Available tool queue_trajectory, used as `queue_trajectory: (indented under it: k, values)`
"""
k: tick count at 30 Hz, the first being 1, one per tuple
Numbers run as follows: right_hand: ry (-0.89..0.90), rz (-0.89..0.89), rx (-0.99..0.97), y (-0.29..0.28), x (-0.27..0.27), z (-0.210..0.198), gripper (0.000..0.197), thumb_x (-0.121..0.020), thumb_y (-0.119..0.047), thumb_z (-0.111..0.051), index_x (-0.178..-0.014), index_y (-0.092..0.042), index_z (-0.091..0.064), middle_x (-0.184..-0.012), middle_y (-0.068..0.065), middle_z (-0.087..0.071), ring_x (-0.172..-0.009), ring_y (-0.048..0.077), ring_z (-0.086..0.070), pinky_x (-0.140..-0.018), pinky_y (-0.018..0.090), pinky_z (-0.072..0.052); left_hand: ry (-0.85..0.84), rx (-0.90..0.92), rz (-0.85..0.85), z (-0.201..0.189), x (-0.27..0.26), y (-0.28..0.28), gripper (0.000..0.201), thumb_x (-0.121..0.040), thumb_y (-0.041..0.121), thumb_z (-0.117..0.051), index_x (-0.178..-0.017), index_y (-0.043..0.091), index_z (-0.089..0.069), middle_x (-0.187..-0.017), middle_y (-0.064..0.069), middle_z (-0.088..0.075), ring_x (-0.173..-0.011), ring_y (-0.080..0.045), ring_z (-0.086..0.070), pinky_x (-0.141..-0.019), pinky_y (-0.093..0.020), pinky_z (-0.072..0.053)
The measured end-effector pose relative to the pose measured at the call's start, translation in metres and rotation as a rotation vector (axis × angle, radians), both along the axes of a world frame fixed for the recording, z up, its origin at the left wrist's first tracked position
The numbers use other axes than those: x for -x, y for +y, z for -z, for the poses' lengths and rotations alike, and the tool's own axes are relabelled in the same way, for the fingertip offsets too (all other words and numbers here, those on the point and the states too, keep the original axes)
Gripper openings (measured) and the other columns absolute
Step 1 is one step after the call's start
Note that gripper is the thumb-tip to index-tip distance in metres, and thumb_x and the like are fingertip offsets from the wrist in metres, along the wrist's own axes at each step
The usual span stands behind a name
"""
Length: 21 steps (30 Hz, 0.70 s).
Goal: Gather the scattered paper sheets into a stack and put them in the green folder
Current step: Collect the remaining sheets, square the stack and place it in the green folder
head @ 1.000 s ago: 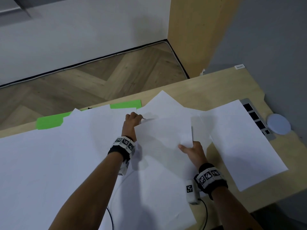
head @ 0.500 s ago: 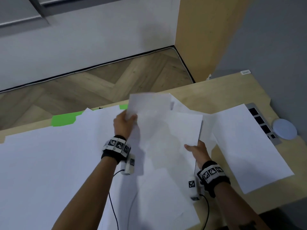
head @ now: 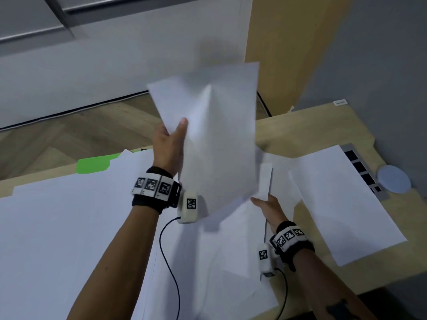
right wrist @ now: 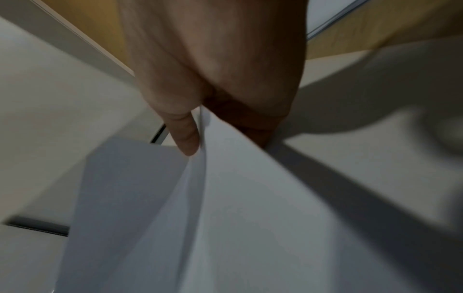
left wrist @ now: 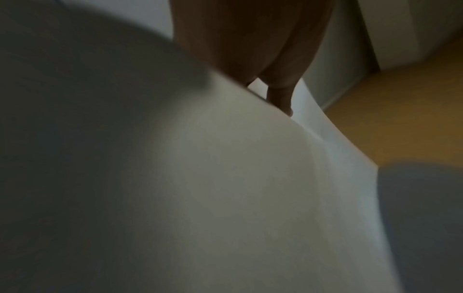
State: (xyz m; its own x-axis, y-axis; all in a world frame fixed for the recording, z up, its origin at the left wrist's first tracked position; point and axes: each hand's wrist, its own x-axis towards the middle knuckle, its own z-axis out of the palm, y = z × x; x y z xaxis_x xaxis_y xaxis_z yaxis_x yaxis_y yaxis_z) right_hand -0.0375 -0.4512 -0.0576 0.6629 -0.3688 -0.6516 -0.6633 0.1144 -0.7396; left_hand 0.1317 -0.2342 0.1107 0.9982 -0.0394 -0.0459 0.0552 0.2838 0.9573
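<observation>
My left hand [head: 169, 144] holds a few white sheets [head: 217, 135] upright above the desk, thumb on the front face and fingers hidden behind. In the left wrist view, the left hand [left wrist: 265, 59] grips the sheets [left wrist: 225, 178] at their edge. Lower right, my right hand [head: 266, 205] pinches a sheet [head: 265, 179] seen nearly edge-on near the raised sheets' bottom corner. From the right wrist, the thumb and fingers of the right hand [right wrist: 213, 69] clamp paper [right wrist: 225, 218]. The green folder [head: 94, 164] lies at the desk's far left, mostly covered by sheets.
More white sheets [head: 69, 227] cover the left and middle of the wooden desk [head: 307, 132]. One loose sheet [head: 342, 204] lies at the right, next to a grey socket strip [head: 360, 169] and a round white disc [head: 394, 179]. A wooden post stands behind the desk.
My left hand has lifted its sheets off the desk and stood them upright. My right hand has stayed low, and its sheet has turned up on edge.
</observation>
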Motion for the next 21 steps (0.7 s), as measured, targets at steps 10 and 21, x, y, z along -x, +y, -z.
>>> queue_trajectory:
  k: [10,21]
  values:
    - [0.099,0.036,-0.145,-0.004,-0.001,-0.001,0.073,-0.087,-0.078,-0.045,-0.137,-0.027,-0.059,-0.139,0.000,-0.062,-0.125,0.027,-0.058,-0.105,0.042,-0.045,0.181,-0.980,0.359,0.124,0.046,0.015,0.027,-0.082,0.042,-0.060,-0.096,0.019,-0.066,-0.091,-0.003,-0.071,-0.085,-0.026,-0.064,-0.076,-0.034,-0.049]
    - [-0.043,0.007,-0.074,0.006,0.004,-0.011,0.035,-0.072,0.000,-0.086,-0.101,-0.015,-0.074,-0.097,-0.002,-0.078,-0.094,0.018,-0.073,-0.091,0.033,-0.053,0.353,-0.936,0.332,0.155,0.077,-0.011,0.029,-0.094,0.024,-0.055,-0.118,0.006,-0.058,-0.118,-0.014,-0.065,-0.108,-0.033,-0.060,-0.091,-0.038,-0.049]
